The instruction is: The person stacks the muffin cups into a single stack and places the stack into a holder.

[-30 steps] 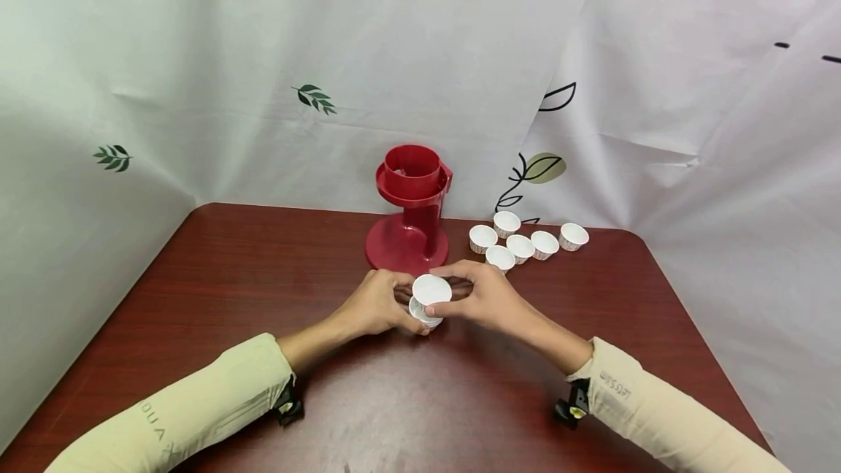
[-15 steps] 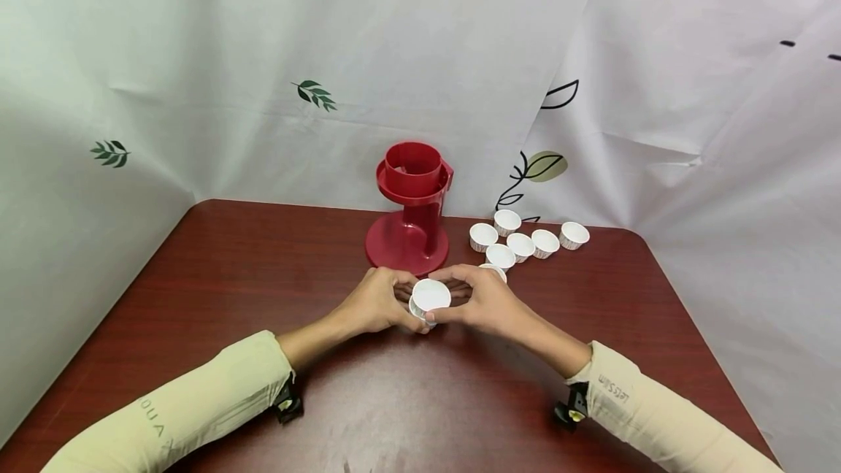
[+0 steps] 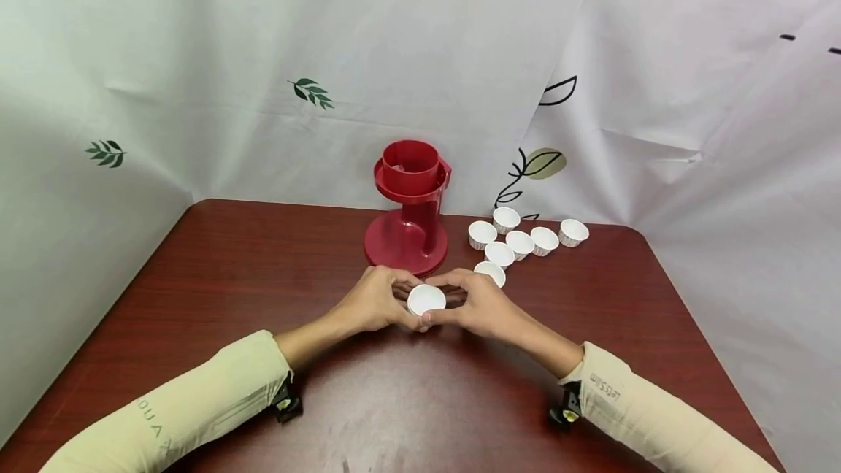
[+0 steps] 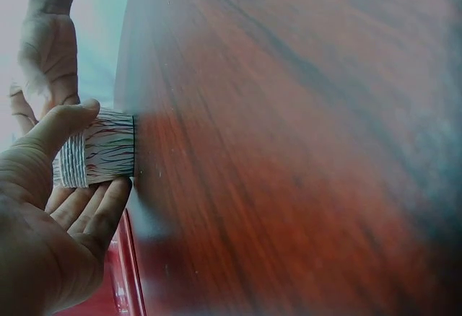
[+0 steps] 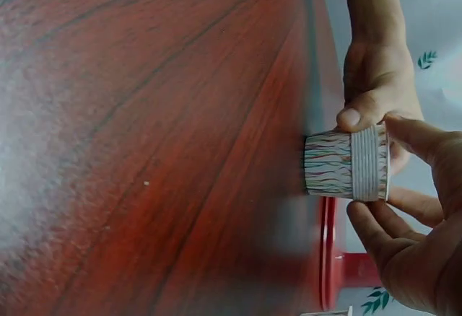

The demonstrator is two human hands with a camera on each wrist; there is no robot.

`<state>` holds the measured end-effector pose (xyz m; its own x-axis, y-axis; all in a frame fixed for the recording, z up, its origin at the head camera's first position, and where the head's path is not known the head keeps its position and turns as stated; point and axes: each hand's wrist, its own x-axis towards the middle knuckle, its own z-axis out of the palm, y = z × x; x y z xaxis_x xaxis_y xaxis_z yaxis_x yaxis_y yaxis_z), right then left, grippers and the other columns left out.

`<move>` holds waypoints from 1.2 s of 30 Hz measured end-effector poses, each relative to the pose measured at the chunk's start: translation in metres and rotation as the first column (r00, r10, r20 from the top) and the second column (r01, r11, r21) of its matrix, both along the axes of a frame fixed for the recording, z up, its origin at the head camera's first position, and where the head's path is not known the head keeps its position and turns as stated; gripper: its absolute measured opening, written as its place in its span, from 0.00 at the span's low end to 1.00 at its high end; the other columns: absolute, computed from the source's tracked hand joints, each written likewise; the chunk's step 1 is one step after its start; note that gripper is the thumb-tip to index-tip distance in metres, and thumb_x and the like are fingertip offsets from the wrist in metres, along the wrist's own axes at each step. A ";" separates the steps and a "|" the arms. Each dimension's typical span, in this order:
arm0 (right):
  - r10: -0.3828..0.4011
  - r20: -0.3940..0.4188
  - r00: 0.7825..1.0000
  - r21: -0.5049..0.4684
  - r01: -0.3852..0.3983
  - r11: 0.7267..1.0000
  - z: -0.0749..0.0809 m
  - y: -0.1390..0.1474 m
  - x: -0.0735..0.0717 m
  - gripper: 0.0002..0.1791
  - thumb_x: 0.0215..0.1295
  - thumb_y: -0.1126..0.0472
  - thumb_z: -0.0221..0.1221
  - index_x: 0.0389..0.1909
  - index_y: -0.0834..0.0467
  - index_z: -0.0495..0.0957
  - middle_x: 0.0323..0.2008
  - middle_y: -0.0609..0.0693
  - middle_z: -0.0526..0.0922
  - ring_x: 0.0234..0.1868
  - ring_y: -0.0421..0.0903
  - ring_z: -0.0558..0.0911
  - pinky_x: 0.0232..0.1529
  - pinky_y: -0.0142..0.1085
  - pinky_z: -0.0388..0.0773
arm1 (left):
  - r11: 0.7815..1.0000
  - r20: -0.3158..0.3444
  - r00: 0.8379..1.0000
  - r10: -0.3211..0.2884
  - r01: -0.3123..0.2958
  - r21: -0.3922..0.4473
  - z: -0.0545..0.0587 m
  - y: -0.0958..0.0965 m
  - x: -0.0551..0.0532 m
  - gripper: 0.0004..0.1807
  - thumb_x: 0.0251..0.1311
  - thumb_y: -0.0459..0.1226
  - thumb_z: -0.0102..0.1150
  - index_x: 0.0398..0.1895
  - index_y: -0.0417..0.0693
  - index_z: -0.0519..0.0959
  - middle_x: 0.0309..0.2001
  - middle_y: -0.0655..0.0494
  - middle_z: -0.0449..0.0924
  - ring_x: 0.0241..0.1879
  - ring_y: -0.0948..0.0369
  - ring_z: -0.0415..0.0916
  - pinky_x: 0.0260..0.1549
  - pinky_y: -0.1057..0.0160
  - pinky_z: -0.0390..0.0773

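A short stack of white paper baking cups (image 3: 425, 300) stands upright on the table between my two hands. In the right wrist view the nested baking cups (image 5: 328, 164) show ridged rims at the top and wavy coloured lines on the wall below. My left hand (image 3: 376, 303) grips the stack from the left, thumb in front and fingers behind. From the other side my right hand (image 3: 485, 305) holds it near the rims between thumb and fingers. The two thumbs nearly meet at the front. A single baking cup (image 3: 490, 274) sits just behind my right hand.
Behind my hands stands a red plastic holder (image 3: 388, 239) with a round base and a red cylinder (image 3: 411, 177) in its upper ring. Several separate baking cups (image 3: 520, 244) are spread at the back right. A white curtain (image 3: 263, 42) hangs beyond the dark red table (image 3: 263, 261).
The upper baking cup in my right hand has come down and settled into the cups in my left hand. The right hand has lowered slightly, uncovering the cup behind it.
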<state>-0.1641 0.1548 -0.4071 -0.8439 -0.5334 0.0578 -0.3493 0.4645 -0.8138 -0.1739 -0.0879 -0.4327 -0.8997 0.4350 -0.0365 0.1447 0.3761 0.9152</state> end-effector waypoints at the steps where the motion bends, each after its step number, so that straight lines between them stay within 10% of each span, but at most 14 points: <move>1: 0.001 0.034 0.999 -0.027 0.000 1.000 -0.001 0.000 0.000 0.30 0.62 0.59 0.84 0.65 0.59 0.89 0.57 0.55 0.94 0.56 0.46 0.94 0.57 0.31 0.92 | 1.000 0.003 1.000 -0.002 0.002 0.003 0.000 0.000 0.000 0.28 0.41 0.34 0.93 0.50 0.47 0.93 0.44 0.55 0.97 0.44 0.63 0.93 0.48 0.65 0.93; 36: -0.022 0.131 0.991 -0.182 0.046 0.982 -0.020 0.004 -0.002 0.31 0.60 0.64 0.84 0.65 0.61 0.89 0.61 0.57 0.94 0.60 0.51 0.94 0.57 0.34 0.93 | 0.984 -0.048 0.984 -0.173 0.174 0.020 0.000 -0.014 -0.009 0.30 0.58 0.39 0.89 0.65 0.46 0.91 0.54 0.53 0.96 0.54 0.60 0.94 0.51 0.71 0.90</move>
